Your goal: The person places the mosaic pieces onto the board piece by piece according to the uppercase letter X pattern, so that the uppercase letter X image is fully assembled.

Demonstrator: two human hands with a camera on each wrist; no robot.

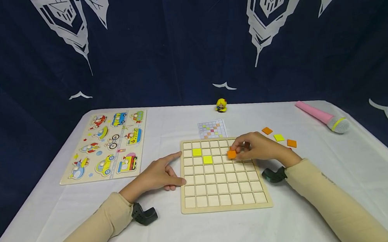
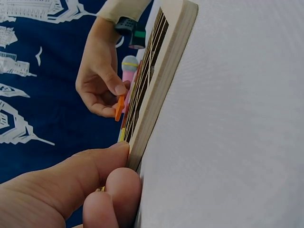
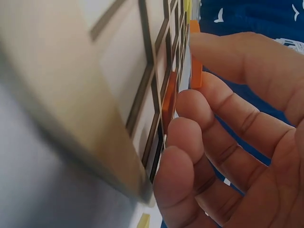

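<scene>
A wooden grid board [image 1: 227, 206] lies on the table, with two yellow tiles [image 1: 197, 152] in its upper left cells. My left hand [image 1: 158, 174] touches the board's left edge with its extended index finger and thumb, while the other fingers curl under. Over the upper right of the grid, my right hand [image 1: 257, 146] pinches an orange square tile [image 1: 231, 154] between thumb and fingers. The right wrist view shows that tile [image 3: 195, 57] held on edge above the cells. Beneath the fingers, a darker orange-red tile [image 3: 169, 97] is at the grid, partly hidden.
Loose orange and yellow tiles [image 1: 278, 137] lie right of the board. A printed colour-grid card [image 1: 212, 128] is behind it, then a small yellow-haired figure [image 1: 221, 105]. At far right rests a pink toy microphone [image 1: 320, 116]; at left, a vehicle picture puzzle [image 1: 107, 147].
</scene>
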